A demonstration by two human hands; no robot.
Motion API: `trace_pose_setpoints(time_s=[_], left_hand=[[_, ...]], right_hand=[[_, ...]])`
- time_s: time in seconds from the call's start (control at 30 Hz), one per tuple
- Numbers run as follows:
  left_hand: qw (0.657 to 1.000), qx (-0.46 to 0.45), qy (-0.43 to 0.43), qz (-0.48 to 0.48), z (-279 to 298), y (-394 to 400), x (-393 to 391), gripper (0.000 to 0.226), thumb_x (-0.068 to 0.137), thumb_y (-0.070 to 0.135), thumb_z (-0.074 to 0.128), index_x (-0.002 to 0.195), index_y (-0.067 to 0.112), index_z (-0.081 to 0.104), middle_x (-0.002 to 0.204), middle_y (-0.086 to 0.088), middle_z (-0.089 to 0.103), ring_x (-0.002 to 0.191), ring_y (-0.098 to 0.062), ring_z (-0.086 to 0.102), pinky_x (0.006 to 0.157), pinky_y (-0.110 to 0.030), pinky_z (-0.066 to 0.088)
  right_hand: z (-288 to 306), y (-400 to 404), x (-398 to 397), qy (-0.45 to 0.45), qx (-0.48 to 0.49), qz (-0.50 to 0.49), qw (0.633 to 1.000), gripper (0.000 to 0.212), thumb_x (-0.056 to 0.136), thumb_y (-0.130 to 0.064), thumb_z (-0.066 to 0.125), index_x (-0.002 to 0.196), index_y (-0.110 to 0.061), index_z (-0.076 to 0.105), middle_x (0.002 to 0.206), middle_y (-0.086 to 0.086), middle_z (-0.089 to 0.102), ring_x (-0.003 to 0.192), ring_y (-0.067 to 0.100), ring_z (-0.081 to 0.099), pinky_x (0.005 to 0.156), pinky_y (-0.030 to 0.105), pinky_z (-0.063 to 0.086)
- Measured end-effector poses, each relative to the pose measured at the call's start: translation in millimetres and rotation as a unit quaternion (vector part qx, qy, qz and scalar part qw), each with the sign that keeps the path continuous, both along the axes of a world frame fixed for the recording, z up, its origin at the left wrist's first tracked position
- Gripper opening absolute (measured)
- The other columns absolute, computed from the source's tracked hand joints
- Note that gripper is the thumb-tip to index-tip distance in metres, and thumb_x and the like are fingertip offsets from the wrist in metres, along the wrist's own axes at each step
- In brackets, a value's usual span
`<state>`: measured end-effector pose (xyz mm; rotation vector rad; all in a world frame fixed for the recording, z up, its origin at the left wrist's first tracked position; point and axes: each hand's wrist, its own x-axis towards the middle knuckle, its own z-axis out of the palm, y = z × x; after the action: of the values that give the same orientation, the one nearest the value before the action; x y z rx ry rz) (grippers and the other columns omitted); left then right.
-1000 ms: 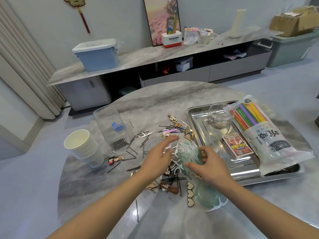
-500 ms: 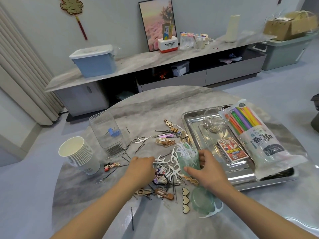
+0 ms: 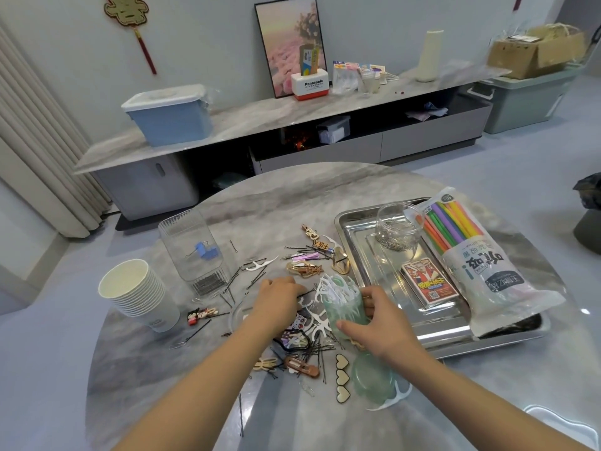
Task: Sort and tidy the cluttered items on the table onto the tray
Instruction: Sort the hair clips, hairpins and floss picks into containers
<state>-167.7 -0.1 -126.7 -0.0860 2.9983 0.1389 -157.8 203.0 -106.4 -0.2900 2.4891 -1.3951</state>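
The right hand [image 3: 379, 323] grips the green tub [image 3: 344, 307] of floss picks upright, loose picks [image 3: 317, 323] at its nine o'clock under the left hand [image 3: 278, 299], whose curled fingers' hold I cannot tell.

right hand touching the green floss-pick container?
Touching. The head view shows the right hand wrapped round the green container, thumb and fingers pressed on its sides.
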Motion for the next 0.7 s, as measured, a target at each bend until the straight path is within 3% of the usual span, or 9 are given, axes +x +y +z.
trace_pose_setpoints(time_s=[0.07,0.13,0.23,0.3,0.43,0.57,0.63,0.7], left_hand=[[1.0,0.023,-0.002,0.015,-1,-1,-4,0.029,0.088,0.02,0.062,0.116,0.028,0.064,0.112,0.003,0.058,0.104,-0.018,0.054,0.093,-0.031,0.034],[0.997,0.063,-0.003,0.032,-1,-1,-6,0.022,0.084,0.021,0.068,0.106,0.025,0.068,0.107,0.003,0.06,0.092,-0.014,0.055,0.08,-0.027,0.044],[0.995,0.091,-0.015,0.034,1,-1,-7,0.014,0.081,0.022,0.072,0.094,0.023,0.068,0.098,0.005,0.059,0.083,-0.012,0.052,0.075,-0.026,0.047],[0.994,0.103,-0.018,0.027,3,0,-7,0.012,0.08,0.019,0.072,0.089,0.021,0.064,0.091,0.006,0.055,0.081,-0.012,0.052,0.075,-0.026,0.048],[0.99,0.138,-0.022,0.033,6,2,-6,0.016,0.08,0.009,0.067,0.075,0.021,0.057,0.074,0.013,0.054,0.065,0.002,0.05,0.055,-0.017,0.037],[0.98,0.19,-0.007,0.059,18,2,-4,0.021,0.077,0.008,0.07,0.067,0.021,0.056,0.07,0.008,0.061,0.071,-0.013,0.06,0.06,-0.024,0.048],[0.968,0.232,0.035,0.086,27,0,0,0.023,0.076,0.011,0.073,0.064,0.022,0.057,0.067,0.01,0.062,0.067,-0.01,0.059,0.058,-0.019,0.046],[0.936,0.315,0.088,0.13,36,-1,5,0.019,0.076,0.017,0.077,0.067,0.019,0.06,0.067,0.008,0.066,0.064,-0.005,0.06,0.059,-0.015,0.045]], right_hand=[[-1,0,-1,-0.003,0.001,0.001,1.0,0.055,0.068,-0.031,0.081,0.105,-0.03,0.04,0.087,-0.026,0.049,0.078,-0.009,0.05,0.06,0.007,0.039],[-1,1,-2,-0.005,0.001,0.001,1.0,0.055,0.068,-0.031,0.08,0.105,-0.03,0.04,0.087,-0.025,0.049,0.078,-0.009,0.05,0.059,0.007,0.039],[-1,0,-3,-0.004,0.003,0.0,1.0,0.055,0.068,-0.031,0.081,0.107,-0.029,0.041,0.088,-0.024,0.05,0.079,-0.007,0.05,0.058,0.006,0.039],[-1,0,-4,-0.005,0.003,-0.002,1.0,0.057,0.069,-0.032,0.081,0.112,-0.027,0.043,0.09,-0.023,0.05,0.081,-0.004,0.051,0.061,0.008,0.039],[-1,0,-5,-0.007,0.002,-0.004,1.0,0.059,0.069,-0.031,0.081,0.115,-0.024,0.045,0.09,-0.023,0.049,0.081,-0.003,0.05,0.062,0.007,0.038],[1,1,-3,-0.005,0.003,-0.001,1.0,0.059,0.069,-0.032,0.081,0.113,-0.025,0.043,0.093,-0.019,0.05,0.082,-0.001,0.051,0.058,0.006,0.037],[2,1,-4,-0.002,0.0,-0.001,1.0,0.057,0.069,-0.031,0.081,0.109,-0.028,0.041,0.093,-0.019,0.05,0.079,-0.005,0.049,0.057,0.006,0.038],[5,2,-3,0.004,-0.002,-0.002,1.0,0.056,0.069,-0.032,0.081,0.106,-0.031,0.039,0.089,-0.024,0.048,0.076,-0.008,0.048,0.058,0.007,0.038]])
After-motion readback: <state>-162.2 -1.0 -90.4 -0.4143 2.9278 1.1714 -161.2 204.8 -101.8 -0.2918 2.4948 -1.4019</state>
